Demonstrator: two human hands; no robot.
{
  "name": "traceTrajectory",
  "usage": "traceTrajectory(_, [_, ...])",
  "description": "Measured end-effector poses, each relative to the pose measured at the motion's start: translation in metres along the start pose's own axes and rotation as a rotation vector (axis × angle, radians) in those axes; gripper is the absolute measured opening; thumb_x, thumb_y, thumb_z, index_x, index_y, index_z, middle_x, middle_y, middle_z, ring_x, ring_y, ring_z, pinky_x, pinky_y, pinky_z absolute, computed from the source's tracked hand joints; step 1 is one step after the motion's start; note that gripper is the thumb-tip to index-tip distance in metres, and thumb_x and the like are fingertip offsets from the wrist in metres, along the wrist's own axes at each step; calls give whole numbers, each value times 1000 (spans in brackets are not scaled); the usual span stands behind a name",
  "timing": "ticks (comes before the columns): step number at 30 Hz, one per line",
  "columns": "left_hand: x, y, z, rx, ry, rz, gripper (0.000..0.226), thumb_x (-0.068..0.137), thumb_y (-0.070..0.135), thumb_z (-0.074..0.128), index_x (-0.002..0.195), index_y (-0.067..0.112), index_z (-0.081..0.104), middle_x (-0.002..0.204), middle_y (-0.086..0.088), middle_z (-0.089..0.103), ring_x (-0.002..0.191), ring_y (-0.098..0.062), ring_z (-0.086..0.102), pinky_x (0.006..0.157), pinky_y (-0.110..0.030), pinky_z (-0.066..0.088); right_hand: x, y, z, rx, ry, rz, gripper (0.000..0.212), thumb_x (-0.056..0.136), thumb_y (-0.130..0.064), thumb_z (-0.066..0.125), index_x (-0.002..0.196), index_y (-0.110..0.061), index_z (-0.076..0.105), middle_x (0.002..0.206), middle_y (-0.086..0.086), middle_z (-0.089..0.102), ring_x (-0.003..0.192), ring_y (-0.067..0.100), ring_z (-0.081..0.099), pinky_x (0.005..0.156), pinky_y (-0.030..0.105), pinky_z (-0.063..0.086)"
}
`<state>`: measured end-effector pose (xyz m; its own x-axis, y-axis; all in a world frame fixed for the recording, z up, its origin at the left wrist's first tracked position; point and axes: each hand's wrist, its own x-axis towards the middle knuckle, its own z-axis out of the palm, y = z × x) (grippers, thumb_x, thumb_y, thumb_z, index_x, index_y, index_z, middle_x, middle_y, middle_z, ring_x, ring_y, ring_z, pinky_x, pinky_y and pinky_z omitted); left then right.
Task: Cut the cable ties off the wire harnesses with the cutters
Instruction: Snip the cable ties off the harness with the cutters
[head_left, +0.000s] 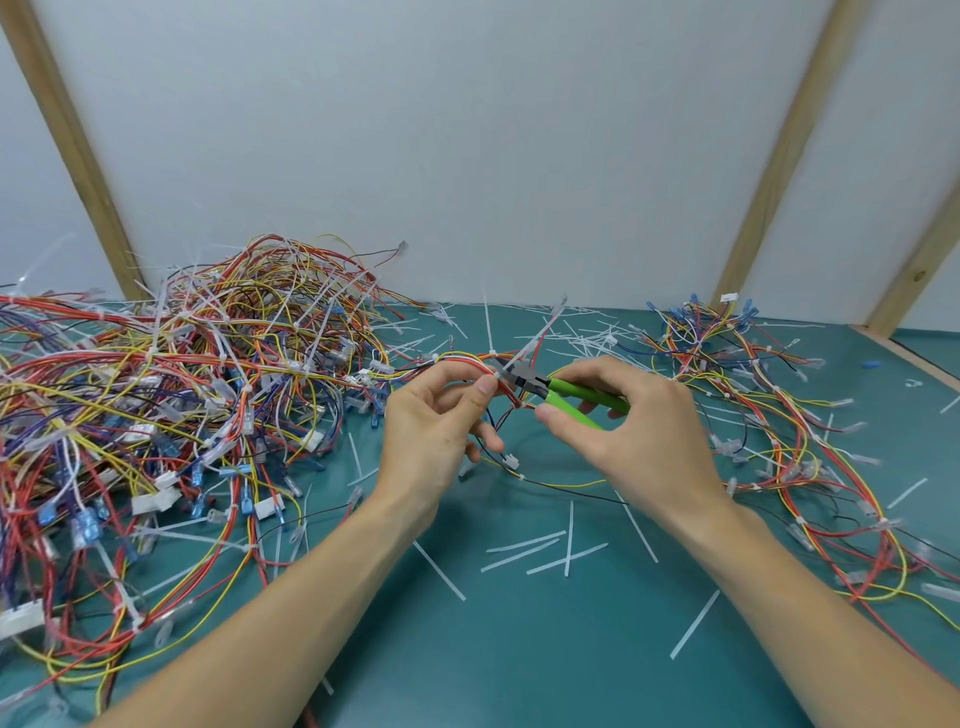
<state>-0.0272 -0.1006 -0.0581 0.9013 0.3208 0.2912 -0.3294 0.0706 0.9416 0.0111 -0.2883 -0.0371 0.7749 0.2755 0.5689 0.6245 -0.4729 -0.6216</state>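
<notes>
Counter (519, 649) teal green. Cutters (561, 392): bright green handles, dark grey head. Wire pile (182, 395) on left: red, yellow, orange, purple, black strands; blue clear-sleeved terminals, white plugs. Smaller wire bundle (779, 415) on right: red, yellow, orange, black. Cut cable ties (545, 553) translucent white. Back wall (467, 130) pale grey-white; wooden posts (67, 140) tan.

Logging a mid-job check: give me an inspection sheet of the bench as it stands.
Surface: teal mat, partly bare near the front.
Job's things: green-handled cutters, jaws at a white cable tie on the held harness.
Clutter: cut tie strips scattered on the mat.
Grips: left hand pinches the harness; right hand grips the cutters.
Cables: big tangled pile left, smaller pile right.
Surroundings: white wall panels, wooden battens.
</notes>
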Motion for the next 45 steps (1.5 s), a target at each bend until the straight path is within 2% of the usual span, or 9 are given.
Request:
traceTrajectory(7, [-1,2,1,5,5,3,7,95,15,66,88,14,65,83,2,75,44,-19,62,43,-24,43,-1,1,0,-19,13,-24,23,79,-49,84,93,-34,74,85,-22,73,81,7,70,64,25,50])
traceTrajectory(13, [-2,2,0,-9,7,-12,8,96,14,66,88,13,65,88,-2,77,44,-18,61,42,-23,44,0,0,-1,-17,-2,-19,22,79,-50,84,92,-34,75,84,-21,74,80,7,70,73,35,58])
traceTrajectory(19, [-1,-1,0,9,12,-8,9,95,15,67,87,12,68,90,-6,78,41,-18,59,41,-23,43,3,4,-3,14,-82,46,23,77,-54,80,86,-35,73,81,-22,73,78,3,70,73,32,58])
traceTrajectory(23, [-1,-3,0,15,13,-26,11,93,20,70,88,10,70,90,-6,78,40,-19,56,44,-25,42,5,5,-3,81,-125,93,34,74,-66,72,80,-32,73,78,-14,75,72,14,68,72,39,57])
traceTrajectory(26, [-1,-3,1,17,20,-36,13,93,21,71,87,10,71,88,-6,78,39,-19,56,45,-26,42,5,4,-1,143,-160,140,42,80,-70,65,79,-30,74,76,-11,76,66,15,69,67,36,56])
traceTrajectory(30, [-1,-2,2,16,34,-43,12,92,20,71,86,9,70,87,-7,78,38,-18,56,44,-26,42,2,2,1,175,-217,188,36,97,-55,62,80,-24,72,74,-5,75,56,22,68,57,28,48])
traceTrajectory(38, [-2,-1,3,31,29,-49,12,93,18,70,86,8,71,86,-7,78,38,-17,55,44,-26,41,2,0,-3,114,-197,153,36,97,-53,63,74,-27,71,67,-9,72,55,17,66,57,28,48])
traceTrajectory(45, [-1,-2,2,23,28,-48,12,93,20,71,88,9,71,87,-8,78,39,-18,56,43,-26,43,5,1,-6,81,-198,95,27,96,-52,64,79,-34,73,75,-11,75,66,12,71,73,41,58])
